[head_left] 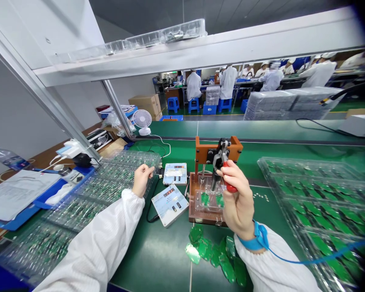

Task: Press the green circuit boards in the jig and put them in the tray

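Red-handled, the clamp lever (224,168) of the brown test fixture (214,182) sits in your right hand (239,198), your fingers curled tight around its grip, with two green boards under the clear plate below. Your left hand (142,178) rests on the clear tray of boards (115,178) to the left, fingertips pinching its edge. Loose green boards (215,253) lie heaped on the green mat (158,255) just before the fixture, beside two small meters (170,202).

green bench (170,259) | test jig (209,202) | loose boards (219,253) | trays (316,198)
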Available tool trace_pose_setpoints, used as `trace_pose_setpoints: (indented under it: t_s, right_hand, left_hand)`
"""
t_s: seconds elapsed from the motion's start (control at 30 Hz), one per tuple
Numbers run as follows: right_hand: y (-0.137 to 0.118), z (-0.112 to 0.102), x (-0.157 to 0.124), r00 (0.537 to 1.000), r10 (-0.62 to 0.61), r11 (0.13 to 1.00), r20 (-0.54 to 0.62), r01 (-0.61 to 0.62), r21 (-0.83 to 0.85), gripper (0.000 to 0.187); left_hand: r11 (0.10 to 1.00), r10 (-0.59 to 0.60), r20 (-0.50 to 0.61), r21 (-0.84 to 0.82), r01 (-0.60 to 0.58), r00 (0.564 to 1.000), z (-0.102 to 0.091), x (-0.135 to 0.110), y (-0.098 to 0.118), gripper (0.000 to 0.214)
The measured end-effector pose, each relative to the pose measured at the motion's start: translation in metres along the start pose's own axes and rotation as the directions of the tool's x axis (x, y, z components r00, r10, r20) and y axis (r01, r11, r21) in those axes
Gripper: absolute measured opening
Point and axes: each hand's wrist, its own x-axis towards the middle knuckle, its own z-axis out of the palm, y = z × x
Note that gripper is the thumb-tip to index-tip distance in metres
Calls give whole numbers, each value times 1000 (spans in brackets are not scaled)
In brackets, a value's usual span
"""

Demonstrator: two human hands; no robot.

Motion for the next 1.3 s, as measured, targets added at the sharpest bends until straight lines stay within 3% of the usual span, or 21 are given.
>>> trace_pose_setpoints:
  t_s: [0.17,0.33,0.43,0.5,0.6,0.7,0.77,0.87,0.93,1.07,1.17,1.23,1.3]
  right_hand:
    - [2,2,-1,1000,-10,1000,-24,9,-2,36]
    - [10,0,3,992,-116,990,-51,111,-86,37]
    - [7,-6,21,971,-235,955,-52,220,-200,33]
    - [-3,-11,44,966,-251,936,-60,227,-270,32]
    - [-21,-17,97,994,-108,951,-36,93,-294,31]
    - [-20,-19,154,992,94,984,83,-80,-160,25]
    - [-4,-17,182,945,273,961,183,-261,-88,23]
    - [30,-12,201,812,511,859,283,-497,-126,24]
    - [48,-12,198,783,557,830,277,-524,-191,27]
    - [60,-33,160,852,500,844,158,-437,-312,21]
    - [57,-62,103,889,457,843,-4,-434,-318,32]
    - [54,-77,58,869,488,807,-80,-484,-339,29]
    - [49,-82,14,844,534,778,-46,-512,-365,28]
  left_hand:
    - [1000,1,0,-9,-1,1000,0,0,-1,45]
    - [1000,3,8,-16,-2,1000,-1,1,-3,45]
    - [1000,-1,14,-17,1,1000,-1,1,-3,43]
    - [1000,-5,16,-16,5,1000,-1,1,-3,43]
    - [1000,-4,13,-14,5,1000,-1,1,-3,42]
    - [1000,0,14,-6,0,1000,-1,1,-5,41]
    - [1000,4,19,5,-4,1000,-1,1,-5,40]
    - [999,18,24,34,-19,1000,-1,1,-6,40]
    - [997,31,26,63,-33,999,-1,2,-6,40]
    - [984,74,52,161,-82,996,-1,-1,-4,38]
    - [952,141,129,256,-171,981,8,-13,6,34]
    - [927,179,228,286,-241,957,20,-29,15,27]
    - [898,208,380,291,-330,901,37,-48,25,14]
